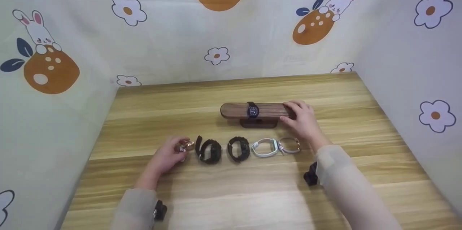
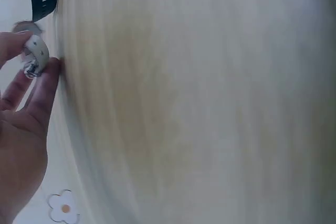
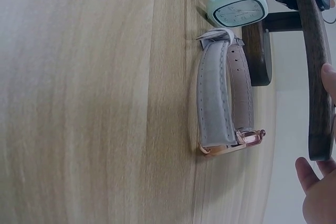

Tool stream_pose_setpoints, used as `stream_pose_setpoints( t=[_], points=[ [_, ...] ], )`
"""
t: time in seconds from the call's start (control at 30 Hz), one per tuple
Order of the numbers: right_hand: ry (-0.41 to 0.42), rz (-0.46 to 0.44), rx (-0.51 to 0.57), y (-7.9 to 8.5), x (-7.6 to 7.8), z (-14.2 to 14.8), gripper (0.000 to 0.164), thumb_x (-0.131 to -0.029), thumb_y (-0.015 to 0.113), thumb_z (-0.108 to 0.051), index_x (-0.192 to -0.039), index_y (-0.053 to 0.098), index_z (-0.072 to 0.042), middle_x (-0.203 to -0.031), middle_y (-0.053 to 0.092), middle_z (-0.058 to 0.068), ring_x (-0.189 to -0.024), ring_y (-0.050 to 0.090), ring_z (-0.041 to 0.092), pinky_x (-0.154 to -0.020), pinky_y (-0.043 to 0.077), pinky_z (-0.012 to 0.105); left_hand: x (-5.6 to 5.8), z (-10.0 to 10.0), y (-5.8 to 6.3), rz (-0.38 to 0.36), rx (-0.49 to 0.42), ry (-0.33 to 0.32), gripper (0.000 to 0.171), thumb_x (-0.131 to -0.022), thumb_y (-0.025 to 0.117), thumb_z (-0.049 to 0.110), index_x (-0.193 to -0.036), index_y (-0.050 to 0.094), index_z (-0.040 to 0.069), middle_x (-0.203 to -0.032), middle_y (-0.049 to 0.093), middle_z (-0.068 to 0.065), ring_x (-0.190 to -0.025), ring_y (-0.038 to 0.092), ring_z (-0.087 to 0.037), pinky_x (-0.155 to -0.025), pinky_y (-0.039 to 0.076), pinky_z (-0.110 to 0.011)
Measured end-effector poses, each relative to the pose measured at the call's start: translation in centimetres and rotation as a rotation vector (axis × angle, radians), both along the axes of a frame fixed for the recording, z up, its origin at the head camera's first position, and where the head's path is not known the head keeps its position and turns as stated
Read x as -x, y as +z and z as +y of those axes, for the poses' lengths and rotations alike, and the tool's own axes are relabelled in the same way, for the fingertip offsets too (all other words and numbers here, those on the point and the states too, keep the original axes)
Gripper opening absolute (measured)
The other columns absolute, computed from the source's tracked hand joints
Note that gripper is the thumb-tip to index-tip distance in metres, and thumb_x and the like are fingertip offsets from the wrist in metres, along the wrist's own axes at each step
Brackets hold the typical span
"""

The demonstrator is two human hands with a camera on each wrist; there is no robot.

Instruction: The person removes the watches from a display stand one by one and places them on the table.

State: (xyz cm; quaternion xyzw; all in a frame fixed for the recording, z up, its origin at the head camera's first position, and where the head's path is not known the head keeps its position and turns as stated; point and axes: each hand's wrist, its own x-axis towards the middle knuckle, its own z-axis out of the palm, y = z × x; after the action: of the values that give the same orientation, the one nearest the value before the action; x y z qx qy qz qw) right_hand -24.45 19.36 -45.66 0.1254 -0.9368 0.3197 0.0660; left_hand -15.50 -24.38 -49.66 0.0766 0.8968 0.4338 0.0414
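My left hand (image 1: 166, 157) pinches a small wristwatch (image 1: 188, 144) at the left end of a row of watches; its white strap (image 2: 39, 49) with punched holes and a buckle shows in the left wrist view. With thumb and fingers, my right hand (image 1: 305, 123) grips the right end of a dark wooden watch stand (image 1: 270, 110). A black square-faced watch (image 1: 253, 111) is wrapped around the stand's bar, left of its middle. Beside the left hand stands a black watch (image 1: 213, 151) with one strap end sticking up.
Further along the row stand another black watch (image 1: 244, 149), a mint-green watch (image 1: 265, 147) and a pale-strapped watch (image 3: 214, 95) with a rose-gold case, all in front of the stand. Patterned cloth walls (image 1: 173, 42) border the wooden table (image 1: 231, 201) at the back and sides.
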Motion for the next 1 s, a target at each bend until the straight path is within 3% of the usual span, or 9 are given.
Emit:
stream_pose_setpoints(
  t=[0.17, 0.37, 0.6, 1.0],
  points=[
    [-0.002, -0.012, 0.006, 0.1, 0.0, 0.0, 0.056, -0.083, 0.071, -0.028, -0.132, 0.052, -0.01, -0.137, 0.042, 0.015, -0.123, 0.033, 0.039, -0.103, 0.026, 0.055, -0.2, 0.0, 0.4, 0.054, 0.142, -0.04, 0.041, -0.074, 0.074, 0.007, -0.113, 0.063, 0.015, -0.109, 0.056, -0.006, -0.095, 0.056, -0.026, -0.086, 0.048, -0.046],
    [0.002, -0.001, 0.008, 0.1, 0.0, 0.0, 0.055, -0.082, 0.071, -0.028, -0.131, 0.053, -0.01, -0.135, 0.044, 0.016, -0.12, 0.034, 0.039, -0.102, 0.028, 0.054, -0.4, -0.4, 0.5, 0.068, 0.22, -0.063, 0.047, -0.071, 0.079, 0.017, -0.115, 0.062, 0.014, -0.108, 0.056, -0.006, -0.094, 0.057, -0.026, -0.085, 0.049, -0.046],
    [0.008, 0.031, 0.01, -0.2, 0.1, 0.0, 0.054, -0.081, 0.073, -0.026, -0.129, 0.055, -0.007, -0.132, 0.046, 0.017, -0.117, 0.036, 0.04, -0.1, 0.03, 0.052, -0.8, -0.9, 0.6, 0.021, 0.239, -0.053, 0.055, -0.069, 0.081, 0.022, -0.119, 0.059, 0.013, -0.107, 0.057, -0.005, -0.095, 0.057, -0.025, -0.086, 0.048, -0.047],
    [0.008, 0.016, 0.017, -0.1, 0.0, 0.0, 0.054, -0.081, 0.073, -0.025, -0.129, 0.054, -0.007, -0.132, 0.046, 0.017, -0.117, 0.036, 0.039, -0.1, 0.03, 0.052, -0.7, -1.6, 0.3, -0.023, 0.173, -0.031, 0.066, -0.063, 0.084, 0.033, -0.12, 0.058, 0.014, -0.108, 0.06, -0.004, -0.098, 0.057, -0.024, -0.088, 0.047, -0.046]
  ],
)
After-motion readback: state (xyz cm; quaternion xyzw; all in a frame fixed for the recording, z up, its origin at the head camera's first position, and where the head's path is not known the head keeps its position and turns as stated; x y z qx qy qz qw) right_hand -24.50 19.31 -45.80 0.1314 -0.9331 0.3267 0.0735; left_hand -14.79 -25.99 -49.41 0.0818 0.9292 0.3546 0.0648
